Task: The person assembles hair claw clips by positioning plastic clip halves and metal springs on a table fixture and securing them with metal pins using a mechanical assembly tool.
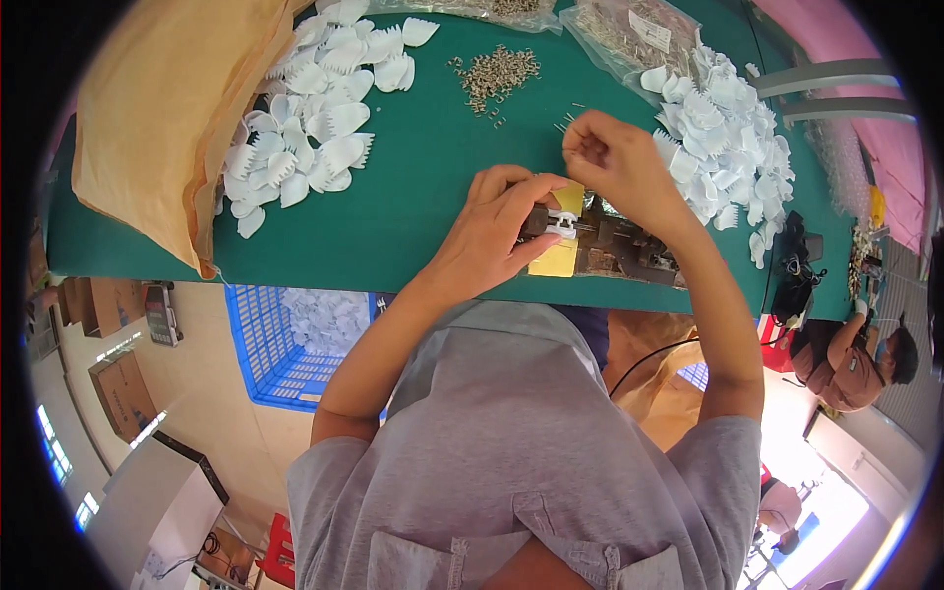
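My left hand point(474, 234) is closed at the near edge of the green table, thumb and fingers around a small white plastic piece point(562, 224). That piece sits against a dark block, between yellow plates point(554, 260) of a brown metal fixture point(624, 248). My right hand point(619, 162) is just beyond the fixture, its thumb and fingers curled together; whatever is between them is too small to make out. Several thin metal pins point(565, 122) lie on the table beside its fingertips.
White toothed plastic pieces are heaped at left point(329, 108) and right point(723, 133). A pile of small metal clips point(497, 77) lies far centre, near clear bags point(639, 39). A brown paper sack point(157, 128) stands at left; a blue crate point(258, 369) is below. Other people point(851, 364) sit at right.
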Available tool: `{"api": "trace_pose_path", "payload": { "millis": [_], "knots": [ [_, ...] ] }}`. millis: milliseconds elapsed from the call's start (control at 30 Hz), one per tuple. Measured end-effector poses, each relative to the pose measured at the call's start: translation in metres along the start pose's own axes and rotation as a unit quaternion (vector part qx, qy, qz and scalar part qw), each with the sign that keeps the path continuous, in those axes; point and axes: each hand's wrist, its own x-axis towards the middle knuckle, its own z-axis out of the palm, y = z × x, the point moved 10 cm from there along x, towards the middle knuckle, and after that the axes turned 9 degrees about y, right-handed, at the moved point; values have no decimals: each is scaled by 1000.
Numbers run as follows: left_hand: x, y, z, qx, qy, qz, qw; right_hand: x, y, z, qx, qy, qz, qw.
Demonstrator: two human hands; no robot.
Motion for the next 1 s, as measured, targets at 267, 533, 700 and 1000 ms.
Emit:
{"api": "trace_pose_path", "payload": {
  "millis": [267,533,700,1000],
  "knots": [
    [-3,-10,3,4,5,-36,999,-86,-24,-26,53,156,-24,986],
    [0,-5,3,10,10,-10,1000,-103,-25,-25,-47,240,-68,967],
    [0,-5,3,10,9,-9,1000,-105,-26,-22,-54,252,-92,962],
    [2,3,1,24,-4,31,999,-47,-20,-70,-75,211,-47,973]
  ]
}}
